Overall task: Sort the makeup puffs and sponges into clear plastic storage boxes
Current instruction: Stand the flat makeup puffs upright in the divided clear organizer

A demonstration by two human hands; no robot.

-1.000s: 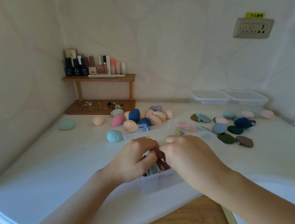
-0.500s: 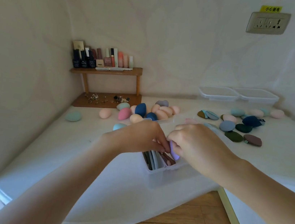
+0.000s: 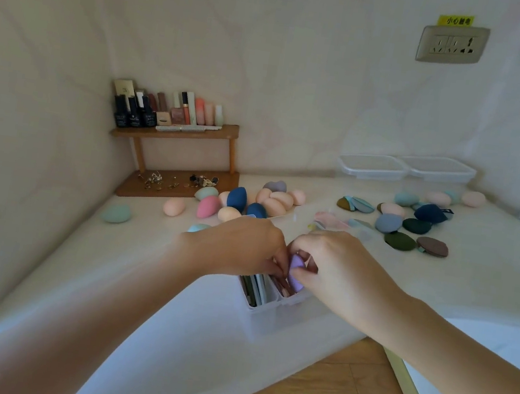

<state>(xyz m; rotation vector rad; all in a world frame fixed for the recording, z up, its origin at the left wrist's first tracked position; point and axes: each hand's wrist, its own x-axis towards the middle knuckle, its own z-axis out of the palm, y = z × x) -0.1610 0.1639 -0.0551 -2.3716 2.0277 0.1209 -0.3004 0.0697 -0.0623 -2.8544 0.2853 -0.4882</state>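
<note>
Box (image 3: 257, 307) of puffs (image 3: 253, 291), right hand (image 3: 339, 268) pinching lilac puff (image 3: 296, 266)

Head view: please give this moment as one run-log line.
right hand: pinches lilac puff | left hand: at clear box opening, beside puff | puff: over box, not released

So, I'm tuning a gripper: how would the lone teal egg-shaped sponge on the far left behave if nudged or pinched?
The teal sponge lies on its side, rounded, so it would probably roll or wobble. Its matte skin looks grippy. Being a sponge, likely light and squashy.
</note>
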